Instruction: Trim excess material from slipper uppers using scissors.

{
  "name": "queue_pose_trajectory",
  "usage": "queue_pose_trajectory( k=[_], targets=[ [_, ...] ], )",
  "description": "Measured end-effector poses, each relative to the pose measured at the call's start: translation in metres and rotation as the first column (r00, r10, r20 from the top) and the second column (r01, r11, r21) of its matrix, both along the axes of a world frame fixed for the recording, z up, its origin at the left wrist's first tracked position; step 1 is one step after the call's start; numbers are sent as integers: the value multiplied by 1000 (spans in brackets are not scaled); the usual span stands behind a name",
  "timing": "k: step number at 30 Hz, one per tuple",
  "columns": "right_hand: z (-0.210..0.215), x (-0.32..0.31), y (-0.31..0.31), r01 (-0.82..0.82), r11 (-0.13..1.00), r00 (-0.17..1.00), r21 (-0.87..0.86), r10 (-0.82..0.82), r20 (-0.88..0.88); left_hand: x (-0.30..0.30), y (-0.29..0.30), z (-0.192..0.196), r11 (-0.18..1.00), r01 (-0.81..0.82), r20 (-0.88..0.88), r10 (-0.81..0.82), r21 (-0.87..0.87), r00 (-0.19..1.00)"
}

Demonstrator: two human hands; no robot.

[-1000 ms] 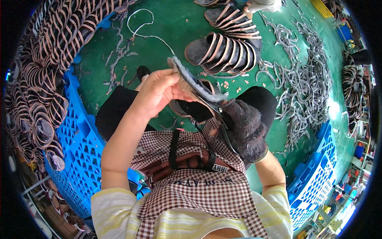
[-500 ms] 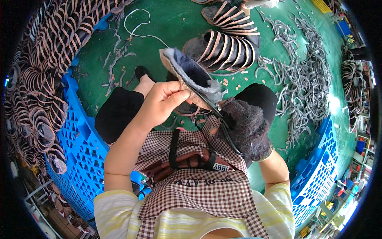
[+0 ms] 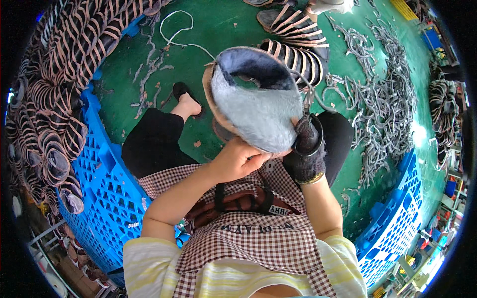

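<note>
A fleece-lined slipper (image 3: 256, 107), pale grey inside with a tan edge, is held up before me above my lap. My bare left hand (image 3: 238, 160) is closed on its near edge, thumb on top. In my right hand (image 3: 309, 146), which wears a dark fuzzy glove, is a pair of scissors (image 3: 309, 97). Their dark handle loops around the gloved fingers. The metal blades point away from me, at the slipper's right edge; whether they are cutting into it I cannot tell.
Grey trimmed strips (image 3: 385, 99) heap on the green floor at the right. Tan-edged dark slippers (image 3: 298, 59) stand stacked ahead, with many more (image 3: 47, 107) piled at the left. Blue plastic pallets (image 3: 102, 193) flank me on both sides. A white cord (image 3: 174, 39) lies ahead.
The slipper has turned, so its pale grey fleece and opening now face me. My left hand has come down and right to its near edge. The scissors have swung up to its right edge.
</note>
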State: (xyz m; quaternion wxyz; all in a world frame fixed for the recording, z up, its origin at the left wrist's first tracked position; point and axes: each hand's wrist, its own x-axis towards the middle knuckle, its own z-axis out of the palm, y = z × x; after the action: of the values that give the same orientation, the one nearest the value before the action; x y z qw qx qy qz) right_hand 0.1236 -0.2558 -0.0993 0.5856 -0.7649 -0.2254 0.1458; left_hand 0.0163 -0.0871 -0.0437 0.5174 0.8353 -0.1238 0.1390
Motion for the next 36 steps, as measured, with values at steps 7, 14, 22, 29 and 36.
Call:
queue_pose_trajectory(
  k=[7,14,22,29,36],
  targets=[
    [32,9,0,77,992,996,95,-73,-50,-1,63,-12,241,-432,-472,-146,-869,869],
    [53,23,1,85,996,992,20,-87,87,19,61,16,293,-183,-227,-123,-938,966],
    [107,-2,-5,-165,942,787,-294,306,537,7,68,20,428,-218,-213,62,-877,975],
    [110,9,-2,-122,874,574,-470,448,685,-3,54,25,523,-309,-271,151,-795,951],
    [136,8,4,-242,812,700,-531,525,484,-3,53,38,580,-374,-289,236,-724,928]
  ],
)
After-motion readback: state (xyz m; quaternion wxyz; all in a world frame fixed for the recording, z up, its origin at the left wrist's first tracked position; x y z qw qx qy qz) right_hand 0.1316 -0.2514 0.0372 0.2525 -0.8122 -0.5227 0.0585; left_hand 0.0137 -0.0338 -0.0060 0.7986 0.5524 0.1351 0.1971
